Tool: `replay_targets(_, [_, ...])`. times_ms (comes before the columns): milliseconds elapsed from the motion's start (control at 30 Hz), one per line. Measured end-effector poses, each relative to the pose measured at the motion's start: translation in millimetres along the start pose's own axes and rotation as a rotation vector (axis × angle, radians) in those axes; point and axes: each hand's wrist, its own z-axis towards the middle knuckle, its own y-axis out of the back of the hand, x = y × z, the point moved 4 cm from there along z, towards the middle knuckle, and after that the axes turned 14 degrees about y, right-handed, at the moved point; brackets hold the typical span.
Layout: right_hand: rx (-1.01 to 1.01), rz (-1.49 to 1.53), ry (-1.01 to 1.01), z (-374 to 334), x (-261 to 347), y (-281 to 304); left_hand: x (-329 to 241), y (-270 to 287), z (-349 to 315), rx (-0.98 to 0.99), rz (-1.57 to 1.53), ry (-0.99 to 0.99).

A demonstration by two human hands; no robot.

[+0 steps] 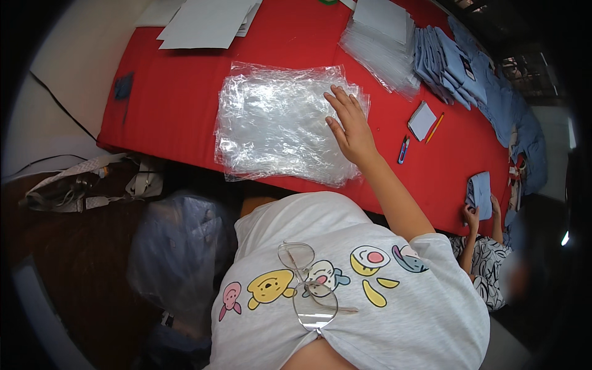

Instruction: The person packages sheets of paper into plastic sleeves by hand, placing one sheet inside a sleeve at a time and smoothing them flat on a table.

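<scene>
A broad stack of transparent plastic bags point(271, 126) lies flat on the red-covered table, its crinkled edges not quite lined up. My right hand point(350, 126) is over the right side of this stack with its fingers stretched and somewhat apart. Nothing is held in it; whether the fingertips press on the top bag, I cannot tell. My left hand does not show in the picture. To the right of my forearm lie small blue thread snips point(403, 150), a white notepad point(422, 121) and a yellow pencil point(435, 127).
White sheets point(203, 24) lie at the far left of the red tablecloth point(166, 92). A pile of transparent sleeves point(376, 52) and folded blue garments point(453, 68) occupy the far right. A co-worker at the right holds a folded blue garment point(479, 194). A bulging plastic bag point(179, 253) sits below the table.
</scene>
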Motion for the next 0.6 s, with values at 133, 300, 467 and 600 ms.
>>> replay_targets(133, [-0.038,0.043,0.035,1.5,4.1,1.1,14.9,13.6,-5.6,-0.022,-0.006,-0.004])
replay_targets(300, [-0.042,0.088,0.105,-2.5,12.1,0.7,35.0,20.1,-16.7,-0.036,-0.006,-0.005])
replay_targets(467, [-0.032,0.076,0.114,-16.2,7.7,10.9,25.2,-1.6,-23.6,-0.026,0.014,-0.024])
replay_targets(600, [-0.110,0.151,0.037,-26.4,3.1,26.0,6.8,-23.3,-33.2,-0.008,0.045,-0.054])
